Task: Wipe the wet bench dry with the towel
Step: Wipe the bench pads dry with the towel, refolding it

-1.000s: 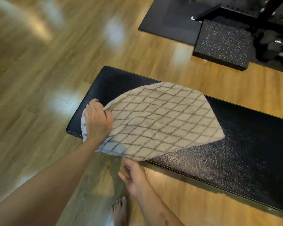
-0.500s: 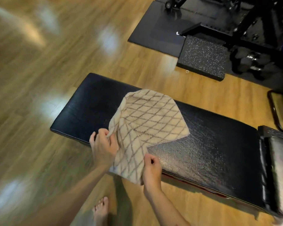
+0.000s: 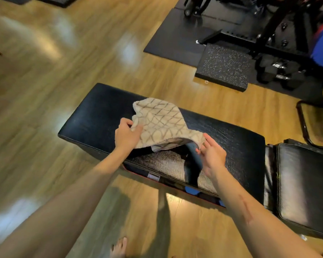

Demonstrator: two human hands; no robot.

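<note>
A black padded bench (image 3: 93, 116) runs from centre left to the right across the wooden floor. Its near surface glistens with wet patches (image 3: 162, 161). A beige towel with a grey diamond pattern (image 3: 160, 121) is held just above the bench's middle, bunched and sagging. My left hand (image 3: 127, 135) grips the towel's left edge with curled fingers. My right hand (image 3: 212, 155) is at the towel's right corner with fingers straight and spread; the corner drapes over its fingertips.
A second black bench pad (image 3: 306, 185) adjoins on the right. Behind lie a black floor mat (image 3: 175, 38), a speckled rubber block (image 3: 224, 66), dumbbells (image 3: 280, 71) and a dark rack frame (image 3: 280, 25). My bare foot (image 3: 119, 248) stands on the wood floor near the bench.
The towel has been lifted and bunched over the bench's middle. My right hand moved right and opened from its pinch on the lower edge. The view has shifted right, showing more bench.
</note>
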